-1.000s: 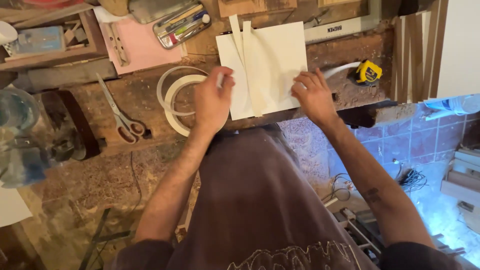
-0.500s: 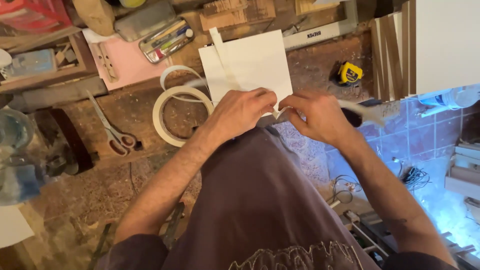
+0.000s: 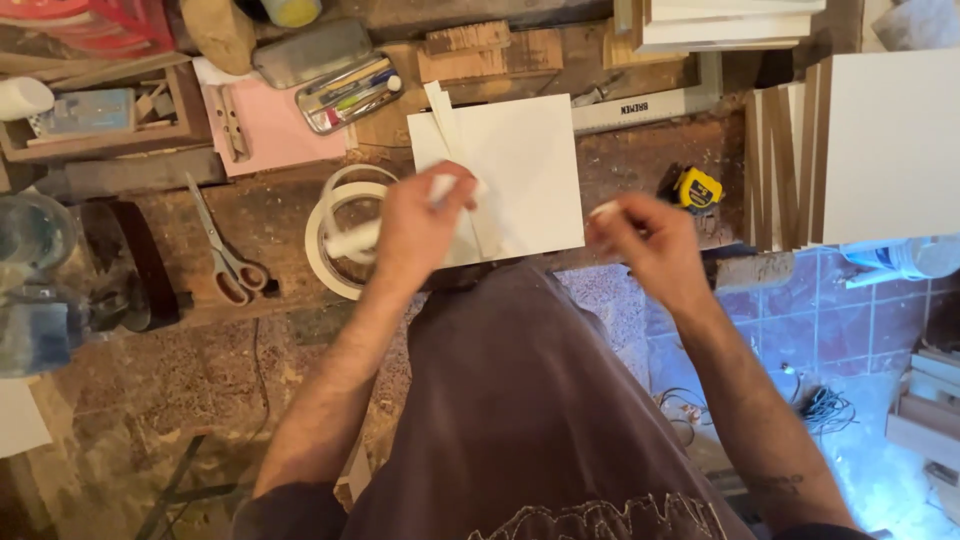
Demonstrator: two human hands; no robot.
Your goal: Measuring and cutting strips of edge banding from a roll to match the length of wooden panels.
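On a cluttered wooden workbench [image 3: 270, 215] lies a white sheet [image 3: 525, 170]; the left hand [image 3: 425, 225] and right hand [image 3: 645, 240] each pinch what seems a thin, light strip end (blurred), best gripped at its ends.

a flat board [image 3: 530, 170] lay on the workbench [image 3: 270, 215]. tape rolls [image 3: 335, 240] sat just left of it, and scissors [image 3: 225, 255] lay further left. a tape measure [image 3: 697, 187] sat to its right. a pencil tin [image 3: 350, 93] lay behind it, to the left.
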